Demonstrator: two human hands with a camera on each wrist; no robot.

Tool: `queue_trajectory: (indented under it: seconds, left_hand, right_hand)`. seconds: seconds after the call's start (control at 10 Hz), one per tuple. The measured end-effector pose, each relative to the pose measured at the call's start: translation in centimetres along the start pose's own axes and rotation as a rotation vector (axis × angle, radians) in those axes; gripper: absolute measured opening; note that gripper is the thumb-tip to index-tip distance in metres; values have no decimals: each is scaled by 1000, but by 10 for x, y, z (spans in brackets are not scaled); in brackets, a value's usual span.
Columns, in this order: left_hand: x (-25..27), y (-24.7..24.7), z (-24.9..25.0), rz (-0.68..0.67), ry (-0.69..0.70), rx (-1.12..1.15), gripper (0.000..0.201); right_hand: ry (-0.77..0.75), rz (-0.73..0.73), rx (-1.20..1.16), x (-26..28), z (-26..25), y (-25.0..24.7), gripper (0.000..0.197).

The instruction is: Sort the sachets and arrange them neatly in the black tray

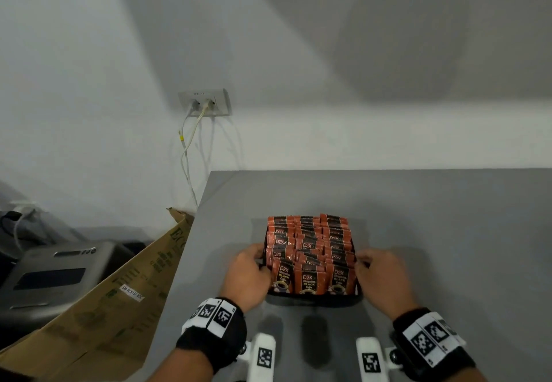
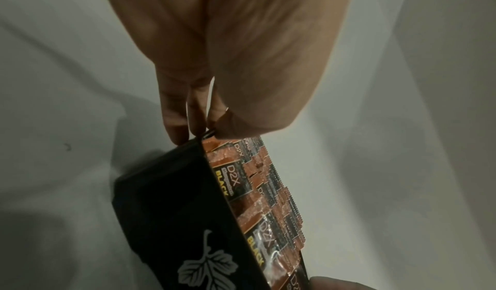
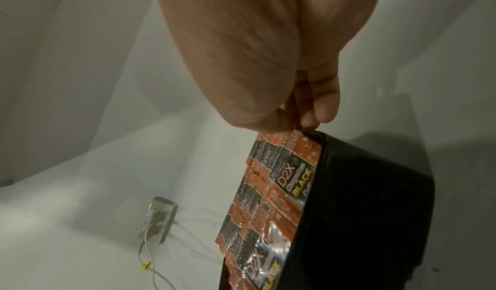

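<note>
A black tray (image 1: 313, 300) stands on the grey table (image 1: 433, 217), packed with orange D2X black coffee sachets (image 1: 309, 250) upright in three rows. My left hand (image 1: 254, 262) grips the tray's left rim, fingers on the outer wall and thumb over the top edge. My right hand (image 1: 366, 262) grips the right rim the same way. The left wrist view shows the tray wall (image 2: 171, 199) with a white leaf print, the sachets (image 2: 257, 188) and my fingers (image 2: 174, 116) at the rim. In the right wrist view, fingers (image 3: 324, 99) pinch the tray (image 3: 375, 199) beside the sachets (image 3: 271, 178).
A brown cardboard box (image 1: 119, 292) leans against the table's left edge, with a grey machine (image 1: 53, 274) beyond it. A wall socket (image 1: 204, 102) with white cables sits behind the table's left corner. Two white marker-tagged pieces (image 1: 264, 357) lie near the front edge.
</note>
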State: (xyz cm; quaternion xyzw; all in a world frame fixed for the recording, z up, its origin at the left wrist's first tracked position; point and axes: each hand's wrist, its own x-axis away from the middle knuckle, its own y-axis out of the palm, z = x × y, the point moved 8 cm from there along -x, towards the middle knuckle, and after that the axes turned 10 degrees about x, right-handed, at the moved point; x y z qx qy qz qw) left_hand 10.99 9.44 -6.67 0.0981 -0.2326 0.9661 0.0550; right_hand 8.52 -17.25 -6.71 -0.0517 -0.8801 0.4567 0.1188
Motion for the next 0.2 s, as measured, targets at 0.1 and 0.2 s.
queue_trajectory:
  seconds: [0.1, 0.2]
  left_hand:
    - [-3, 0, -2, -11, -7, 28, 40]
    - [-2, -6, -7, 17, 3, 101, 37]
  right_hand:
    - [27, -18, -21, 1, 0, 4, 26]
    - [44, 47, -40, 3, 1, -6, 27]
